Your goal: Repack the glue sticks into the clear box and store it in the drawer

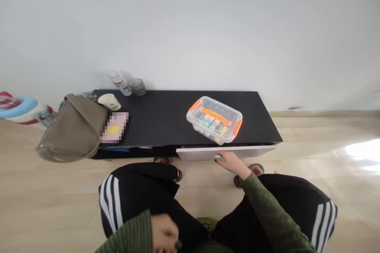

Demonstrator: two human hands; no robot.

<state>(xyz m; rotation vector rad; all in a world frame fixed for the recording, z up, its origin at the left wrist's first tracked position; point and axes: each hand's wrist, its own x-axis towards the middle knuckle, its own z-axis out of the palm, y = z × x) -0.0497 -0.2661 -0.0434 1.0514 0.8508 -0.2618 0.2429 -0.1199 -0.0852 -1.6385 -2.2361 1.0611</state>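
My right hand (231, 163) reaches to the white drawer front (249, 151) of a low black cabinet, its fingers closed at a small handle on it. That front stands slightly out from the cabinet, with a dark gap behind its top edge. My left hand (164, 232) hovers over my left thigh near the lower edge of view. Its fingers look curled, and whatever may be inside them is hidden. Just behind the drawer front, a clear plastic storage box (204, 127) with orange latches and an orange handle rests on the cabinet top (160, 118); small coloured items show inside.
Left on the cabinet are a grey-brown bag (74, 130), a paper cup (110, 102), a spray can (119, 83), a dark glass (137, 86) and a blurred pink item (115, 126). A blue and white bottle (23, 110) is farther left. My knees flank the drawer; a wall stands behind.
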